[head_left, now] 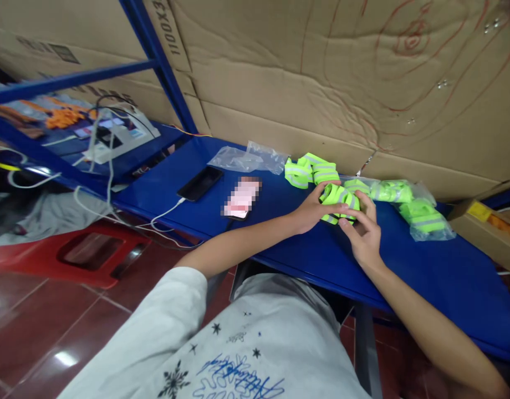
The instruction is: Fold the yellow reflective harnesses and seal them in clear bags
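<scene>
Between my two hands is a rolled neon-yellow reflective strap (340,198) with silver-grey stripes, held just above the blue table (296,244). My left hand (313,211) grips it from the left, its thumb across the front. On the right side, my right hand (366,230) has its fingers curled around the same roll. Behind it lie other neon-yellow rolls (311,169), loose on the table. To the right are several more rolls in clear plastic bags (425,216).
Empty clear plastic bags (250,158) lie at the back. A black phone (200,183) on a white cable and a phone with a lit, pixelated screen (241,198) are at left. A cardboard box (483,224) stands at right; a red stool (72,255) is below left.
</scene>
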Demonstrator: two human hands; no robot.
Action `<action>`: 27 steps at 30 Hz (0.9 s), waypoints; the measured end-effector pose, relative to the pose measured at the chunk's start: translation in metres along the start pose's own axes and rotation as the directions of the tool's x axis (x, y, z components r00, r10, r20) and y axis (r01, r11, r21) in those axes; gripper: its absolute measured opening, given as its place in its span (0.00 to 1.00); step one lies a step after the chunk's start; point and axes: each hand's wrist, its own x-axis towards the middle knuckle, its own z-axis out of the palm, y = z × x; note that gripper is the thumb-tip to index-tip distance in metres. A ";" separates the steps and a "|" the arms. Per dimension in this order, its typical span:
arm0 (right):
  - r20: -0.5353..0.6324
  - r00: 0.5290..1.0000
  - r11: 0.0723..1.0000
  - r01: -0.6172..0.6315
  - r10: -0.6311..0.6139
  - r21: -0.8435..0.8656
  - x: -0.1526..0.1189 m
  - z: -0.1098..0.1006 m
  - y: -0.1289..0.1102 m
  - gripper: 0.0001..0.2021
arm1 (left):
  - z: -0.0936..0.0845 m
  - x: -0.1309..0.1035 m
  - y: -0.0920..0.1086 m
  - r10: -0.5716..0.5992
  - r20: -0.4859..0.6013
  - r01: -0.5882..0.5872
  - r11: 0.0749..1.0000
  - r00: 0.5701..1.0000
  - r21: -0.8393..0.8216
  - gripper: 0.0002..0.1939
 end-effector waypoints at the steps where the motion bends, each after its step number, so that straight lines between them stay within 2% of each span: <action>1: -0.051 0.998 0.998 -0.029 0.032 0.054 0.000 0.001 0.000 0.13 | -0.001 0.000 0.000 0.019 -0.004 -0.019 1.000 1.000 0.007 0.41; 3: -0.160 0.977 0.968 -0.100 0.139 0.231 0.001 0.002 0.002 0.19 | -0.003 0.001 -0.001 0.024 -0.015 -0.024 0.999 1.000 0.021 0.42; 4: -0.183 0.961 0.935 -0.143 0.210 0.324 0.003 0.001 0.003 0.22 | -0.005 0.001 -0.002 0.024 -0.018 -0.024 0.999 1.000 0.041 0.43; 5: -0.159 0.945 0.893 -0.203 0.286 0.401 0.005 -0.001 0.005 0.24 | -0.006 0.001 -0.003 0.036 -0.016 -0.034 0.997 0.999 0.074 0.43; 8: 0.100 0.882 0.765 -0.451 0.461 0.460 0.009 -0.004 0.012 0.29 | -0.011 0.001 -0.004 0.160 0.056 -0.170 0.950 0.985 0.262 0.41; 10: 0.223 0.829 0.701 -0.554 0.512 0.449 0.009 -0.004 0.014 0.32 | -0.014 0.002 -0.002 0.273 0.148 -0.311 0.855 0.950 0.415 0.36; 13: 0.296 0.780 0.619 -0.620 0.551 0.483 0.005 0.000 0.014 0.30 | -0.014 0.002 0.002 0.324 0.297 -0.439 0.710 0.898 0.551 0.29; 16: 0.338 0.731 0.547 -0.673 0.593 0.497 -0.002 0.009 0.012 0.32 | -0.010 0.000 0.000 0.312 0.345 -0.463 0.674 0.885 0.576 0.25; 19: 0.255 0.744 0.564 -0.645 0.618 0.516 -0.005 0.015 0.006 0.32 | -0.004 -0.003 -0.006 0.312 0.352 -0.468 0.650 0.883 0.599 0.29; 21: 0.187 0.755 0.578 -0.614 0.628 0.538 -0.002 0.015 -0.001 0.32 | -0.005 -0.001 -0.002 0.307 0.368 -0.477 0.624 0.878 0.619 0.33; 23: 0.128 0.754 0.578 -0.589 0.644 0.564 0.002 0.013 -0.007 0.32 | -0.014 0.005 0.021 0.291 0.365 -0.467 0.587 0.884 0.661 0.33; 24: 0.106 0.751 0.576 -0.582 0.652 0.574 0.004 0.011 -0.010 0.33 | -0.021 0.008 0.040 0.277 0.339 -0.438 0.550 0.899 0.711 0.31; 25: 0.087 0.747 0.575 -0.575 0.659 0.582 0.006 0.009 -0.012 0.33 | -0.032 0.011 0.063 0.253 0.287 -0.376 0.462 0.924 0.803 0.28; 26: 0.072 0.745 0.577 -0.570 0.664 0.585 0.007 0.008 -0.013 0.33 | -0.044 0.013 0.090 0.259 0.163 -0.240 0.300 0.952 0.923 0.24; 27: 0.060 0.742 0.580 -0.568 0.667 0.584 0.008 0.007 -0.013 0.33 | -0.057 0.012 0.118 0.291 0.000 -0.031 0.101 0.957 0.994 0.21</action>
